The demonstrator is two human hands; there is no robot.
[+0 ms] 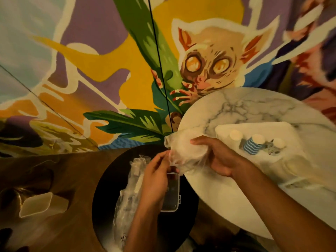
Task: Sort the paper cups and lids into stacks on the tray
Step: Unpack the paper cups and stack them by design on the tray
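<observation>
Marble table [227, 110] rim runs right under the hands, with bare marble between the rim and the white tray [254, 128]. Right hand [223, 159] curls round a clear plastic bag [183, 150] at the rim; its white round contents are too blurred to name. Left hand [156, 179] pinches the bag's lower end over a black round top [109, 179]. Upturned paper cups on the tray near the right hand, not touching it — cream cup [235, 135], blue-striped cup [253, 145], grey-patterned cup [274, 146].
</observation>
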